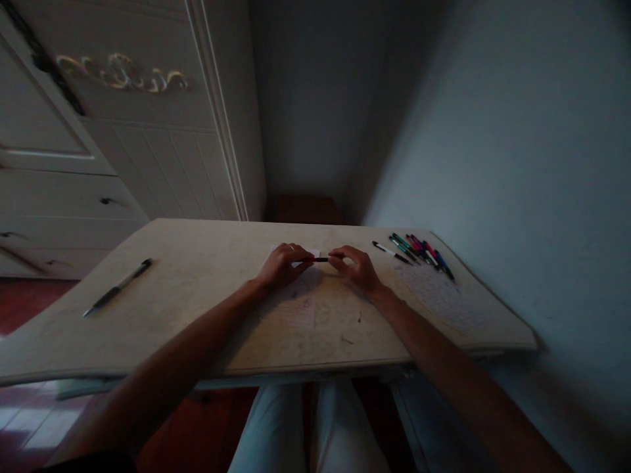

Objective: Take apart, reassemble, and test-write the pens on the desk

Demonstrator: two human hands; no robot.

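Note:
Between my two hands, a slim dark pen with a reddish part [320, 259] is held level above the table. My left hand [286, 264] pinches its reddish left end, and a ring shows on one finger. On the other end, the fingertips of my right hand [359, 267] are closed around the dark tip. Below my left hand lies a sheet of paper [296, 312] with some marks on it, partly covered by the hand and forearm. Fine detail of the pen is too small and dim to make out.
Several pens [424, 251] lie in a loose group at the right back of the table [197, 263]. A handwritten sheet [444, 299] is in front of them. One larger pen [118, 288] lies far left. Small scraps [348, 340] sit near the front edge. A wall [532, 164] borders the right side.

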